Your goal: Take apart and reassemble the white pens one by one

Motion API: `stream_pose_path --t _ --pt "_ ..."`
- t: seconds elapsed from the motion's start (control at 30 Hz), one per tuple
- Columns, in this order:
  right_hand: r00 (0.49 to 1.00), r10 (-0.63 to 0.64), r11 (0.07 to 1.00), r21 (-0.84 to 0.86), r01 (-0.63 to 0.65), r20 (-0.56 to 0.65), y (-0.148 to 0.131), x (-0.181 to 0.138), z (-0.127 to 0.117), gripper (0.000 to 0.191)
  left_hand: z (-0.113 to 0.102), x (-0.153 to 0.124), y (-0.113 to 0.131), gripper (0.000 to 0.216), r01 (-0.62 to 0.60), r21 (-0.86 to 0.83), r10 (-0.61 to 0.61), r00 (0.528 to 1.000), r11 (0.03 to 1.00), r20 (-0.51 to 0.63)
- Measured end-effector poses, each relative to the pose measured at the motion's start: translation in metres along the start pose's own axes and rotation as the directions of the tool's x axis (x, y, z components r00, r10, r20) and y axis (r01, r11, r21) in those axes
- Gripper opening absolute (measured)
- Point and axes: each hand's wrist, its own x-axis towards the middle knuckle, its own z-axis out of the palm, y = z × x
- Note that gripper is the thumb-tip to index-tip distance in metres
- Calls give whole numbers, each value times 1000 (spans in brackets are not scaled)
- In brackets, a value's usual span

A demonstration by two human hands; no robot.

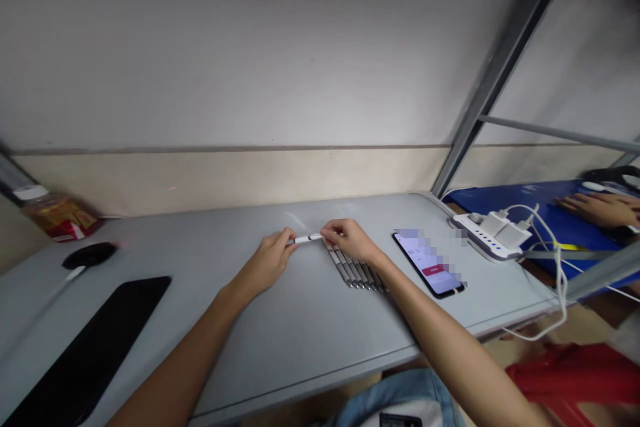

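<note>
Between my two hands, just above the grey table (300,327), a slim white pen (303,239) with a dark band is held nearly level. My left hand (275,253) pinches its left end. The fingertips of my right hand (347,237) close on its right end. Whether the pen is in one piece or two at the dark band, I cannot tell. Below my right hand, several grey pens (353,273) lie side by side in a slanted row, their silver tips toward me. My right hand and forearm hide part of that row.
A lit phone (430,263) lies right of the pens, near a white power strip (487,237) with plugs and cables. At left are a bottle (57,213), a dark round object (90,255) and a black flat slab (100,347). Another person's hands (600,207) rest on a blue surface (520,203).
</note>
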Motion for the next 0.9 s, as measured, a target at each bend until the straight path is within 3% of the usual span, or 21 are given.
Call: stream_pose_path --t 0.07,0.23,0.37,0.57,0.67,0.73,0.83,0.9 --pt "998 -54 998 11 54 -33 0 0 0 16 -1 0 1 19 12 -25 -11 1000 1000 17" --pt "1000 29 999 -22 -29 -2 -1 0 1 28 -5 1 4 23 1 -30 -1 1000 1000 10" --pt "997 -64 997 -41 63 -34 -1 0 2 14 -2 2 1 28 -44 2 44 999 999 -2" --pt "998 -53 993 -112 48 -39 0 0 2 20 4 0 -3 31 -33 149 40 998 988 -48" --pt "990 -131 978 -172 120 -53 1 0 3 13 5 -1 -3 31 2 183 6 999 983 -44" --pt "983 -161 975 -167 144 -93 1 0 4 21 5 -1 -2 32 18 177 -11 999 984 -43" --pt "986 -107 988 -121 92 -129 0 -1 5 42 3 0 1 32 27 164 -17 998 986 -59" --pt "993 -78 989 -136 66 -89 -2 -1 4 33 1 0 2 32 27 160 -17 998 987 -64"
